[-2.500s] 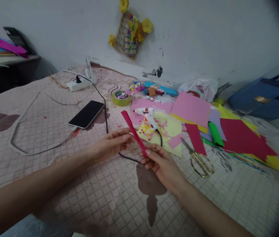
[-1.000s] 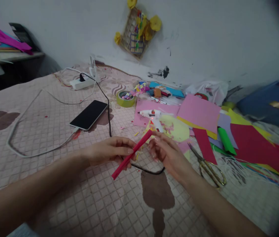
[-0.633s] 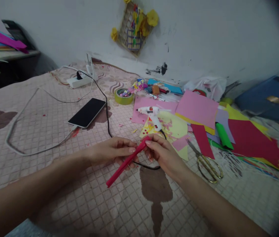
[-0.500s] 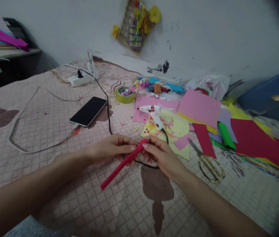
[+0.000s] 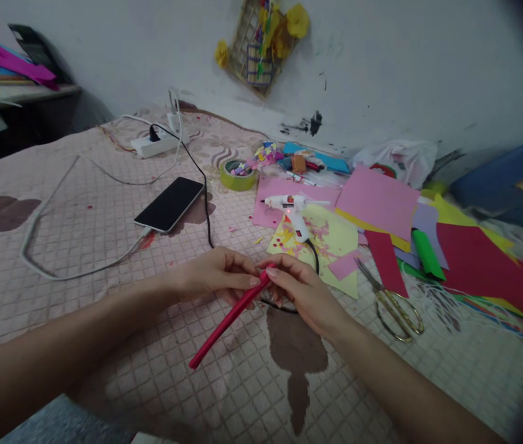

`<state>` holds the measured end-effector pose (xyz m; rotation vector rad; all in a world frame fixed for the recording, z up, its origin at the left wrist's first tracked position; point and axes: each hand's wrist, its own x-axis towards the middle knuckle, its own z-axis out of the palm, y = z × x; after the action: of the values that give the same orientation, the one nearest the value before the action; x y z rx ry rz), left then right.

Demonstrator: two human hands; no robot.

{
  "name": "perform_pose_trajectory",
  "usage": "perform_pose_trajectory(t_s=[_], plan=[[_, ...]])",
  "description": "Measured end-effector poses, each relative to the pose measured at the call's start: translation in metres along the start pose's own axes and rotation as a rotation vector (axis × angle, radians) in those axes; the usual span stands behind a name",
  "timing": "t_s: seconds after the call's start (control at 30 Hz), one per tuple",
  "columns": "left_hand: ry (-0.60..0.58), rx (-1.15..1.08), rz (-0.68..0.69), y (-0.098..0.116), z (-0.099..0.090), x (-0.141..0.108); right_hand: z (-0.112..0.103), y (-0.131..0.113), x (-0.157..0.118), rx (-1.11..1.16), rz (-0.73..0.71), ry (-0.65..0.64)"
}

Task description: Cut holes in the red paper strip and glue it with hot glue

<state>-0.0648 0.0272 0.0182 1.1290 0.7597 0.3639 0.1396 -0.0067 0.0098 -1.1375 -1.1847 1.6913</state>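
Note:
Between my hands is a narrow strip of red paper (image 5: 222, 330), folded or rolled lengthwise, slanting down to the left. My left hand (image 5: 229, 276) pinches it near its upper part, thumb on top. At the upper end my right hand (image 5: 292, 283) grips it between thumb and fingers. Some fingertips of both hands are hidden behind the strip. Beyond my right hand a white glue gun (image 5: 296, 216) lies on a pale yellow sheet (image 5: 335, 228), its small red light lit. Gold-handled scissors (image 5: 393, 308) rest to the right of my right hand.
A phone (image 5: 169, 205) on a white cable lies at left, before a power strip (image 5: 157, 145). A roll of yellow-green tape (image 5: 238, 179) stands behind the hands. Coloured sheets, including a pink sheet (image 5: 377, 200) and a red sheet (image 5: 478, 265), pile up at right beside white strings (image 5: 446, 305).
The strip's lower end has swung slightly downward, and the strip looks rounder and more tightly closed. Both hands keep their grip near its upper end. The view has shifted slightly.

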Motion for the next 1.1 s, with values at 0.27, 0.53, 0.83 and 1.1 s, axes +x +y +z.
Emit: perform_pose_trajectory(t_s=[0.27, 0.53, 0.83, 1.1], plan=[[-0.007, 0.039, 0.009, -0.002, -0.001, 0.001, 0.003, 0.000, 0.001, -0.072, 0.007, -0.006], [0.068, 0.020, -0.006, 0.000, -0.002, 0.001, -0.015, -0.010, -0.002, -0.196, -0.273, 0.272], [0.180, -0.061, 0.004, 0.003, -0.012, 0.004, -0.083, -0.024, 0.042, -0.975, -0.569, 0.589], [0.280, -0.036, 0.014, 0.007, -0.024, 0.006, -0.084, -0.032, 0.098, -0.999, -0.516, 0.464]])
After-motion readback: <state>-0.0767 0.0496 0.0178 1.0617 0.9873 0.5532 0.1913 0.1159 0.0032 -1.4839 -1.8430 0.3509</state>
